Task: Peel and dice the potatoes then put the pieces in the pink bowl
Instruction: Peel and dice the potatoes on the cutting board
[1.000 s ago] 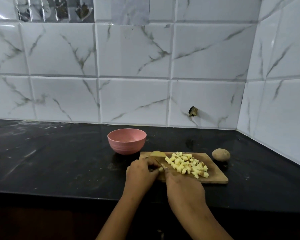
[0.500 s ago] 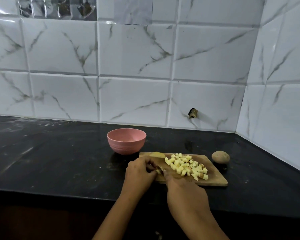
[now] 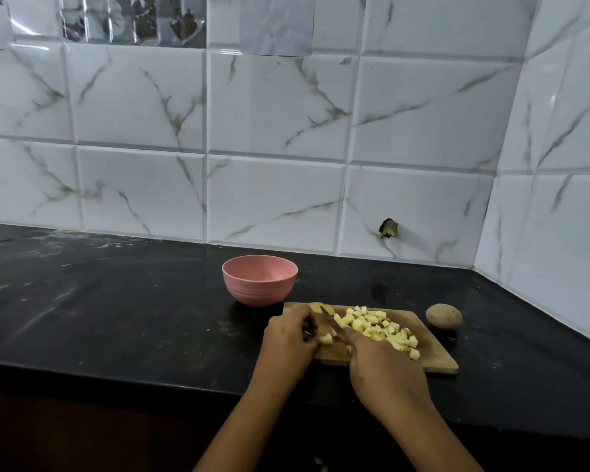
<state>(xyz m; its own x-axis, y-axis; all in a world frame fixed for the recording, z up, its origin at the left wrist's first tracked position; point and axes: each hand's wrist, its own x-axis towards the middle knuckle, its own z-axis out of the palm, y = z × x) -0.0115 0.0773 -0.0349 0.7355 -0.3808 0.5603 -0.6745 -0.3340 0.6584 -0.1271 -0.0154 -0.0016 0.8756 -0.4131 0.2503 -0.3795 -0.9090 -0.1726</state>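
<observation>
left grip (image 3: 288, 338): fingers curled, pinching a potato piece (image 3: 326, 339) on the cutting board (image 3: 435, 357) | right grip (image 3: 382, 364): closed round the knife (image 3: 331, 319), blade slanting beside that piece | diced potato (image 3: 375, 327): heaped mid-board | peeled chunk (image 3: 316, 306): board's far-left corner | pink bowl (image 3: 259, 284): on the worktop (image 3: 116, 318) just beyond the board | unpeeled potato (image 3: 444, 315): right of board

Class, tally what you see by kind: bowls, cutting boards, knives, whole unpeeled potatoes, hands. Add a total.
Pink bowl: 1
Cutting board: 1
Knife: 1
Unpeeled potato: 1
Hands: 2, left hand and right hand
Total: 6
</observation>
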